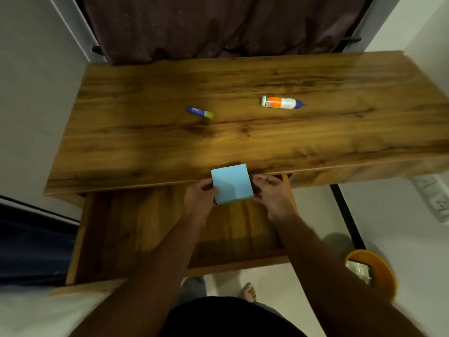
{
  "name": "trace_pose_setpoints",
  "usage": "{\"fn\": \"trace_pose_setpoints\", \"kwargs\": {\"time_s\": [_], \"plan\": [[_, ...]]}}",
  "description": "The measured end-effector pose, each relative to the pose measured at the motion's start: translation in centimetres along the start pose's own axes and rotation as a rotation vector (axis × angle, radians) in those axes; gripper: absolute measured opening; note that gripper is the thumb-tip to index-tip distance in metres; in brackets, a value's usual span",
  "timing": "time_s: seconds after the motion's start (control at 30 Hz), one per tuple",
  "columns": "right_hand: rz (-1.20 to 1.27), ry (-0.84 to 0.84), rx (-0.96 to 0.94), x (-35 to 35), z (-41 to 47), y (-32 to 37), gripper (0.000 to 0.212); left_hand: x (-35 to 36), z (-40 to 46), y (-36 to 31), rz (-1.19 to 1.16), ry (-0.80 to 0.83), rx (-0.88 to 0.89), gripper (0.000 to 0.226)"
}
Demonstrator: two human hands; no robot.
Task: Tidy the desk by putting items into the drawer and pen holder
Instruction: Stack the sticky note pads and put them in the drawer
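Both hands are pinching the blue pad (231, 183), left hand (199, 198) on one side edge and right hand (271, 193) on the other, right over the back of the open drawer (136, 229) by the desk (218, 132) edge. I'd lower it flat onto the drawer floor before letting go (don't drop it). Glue stick (200, 112) and glue bottle (281, 102) still sit on top.
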State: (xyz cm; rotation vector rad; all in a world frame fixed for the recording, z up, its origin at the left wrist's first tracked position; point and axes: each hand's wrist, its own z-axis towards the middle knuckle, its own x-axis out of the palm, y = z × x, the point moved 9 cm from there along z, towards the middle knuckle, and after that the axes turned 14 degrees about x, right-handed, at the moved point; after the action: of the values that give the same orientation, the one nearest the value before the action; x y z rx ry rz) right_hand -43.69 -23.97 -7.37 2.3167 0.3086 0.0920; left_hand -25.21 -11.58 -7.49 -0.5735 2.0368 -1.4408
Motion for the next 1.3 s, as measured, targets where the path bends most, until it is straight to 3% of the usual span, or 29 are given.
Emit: {"fn": "trace_pose_setpoints", "kwargs": {"time_s": [0.23,0.4,0.67,0.83,1.0,1.17,1.3], "plan": [[-0.118,0.01,0.066,-6.1,-0.9,-4.0,0.008,5.0,-4.4,2.8,0.009,0.082,-0.024,0.039],[-0.193,0.095,0.256,-6.8,-1.5,-7.4,0.052,7.1,-6.2,6.3,-0.068,0.07,-0.188,0.046],[-0.141,0.019,0.403,-7.1,-1.0,-9.7,0.089,9.4,-7.0,8.8,-0.053,0.073,-0.239,0.044],[-0.203,-0.009,0.355,-7.4,-1.5,-8.6,0.086,10.5,-6.7,9.7,-0.002,0.104,-0.228,0.043],[-0.327,-0.007,0.165,-7.8,-2.5,-6.8,0.087,11.2,-6.6,10.7,0.078,0.171,-0.244,0.043],[-0.261,0.01,0.09,-8.9,-3.3,-5.1,0.07,12.3,-6.4,10.0,0.262,0.275,-0.178,0.035],[-0.205,0.005,0.076,-9.9,-3.7,-4.5,0.065,13.6,-6.9,9.4,0.259,0.37,-0.164,0.033]]}}
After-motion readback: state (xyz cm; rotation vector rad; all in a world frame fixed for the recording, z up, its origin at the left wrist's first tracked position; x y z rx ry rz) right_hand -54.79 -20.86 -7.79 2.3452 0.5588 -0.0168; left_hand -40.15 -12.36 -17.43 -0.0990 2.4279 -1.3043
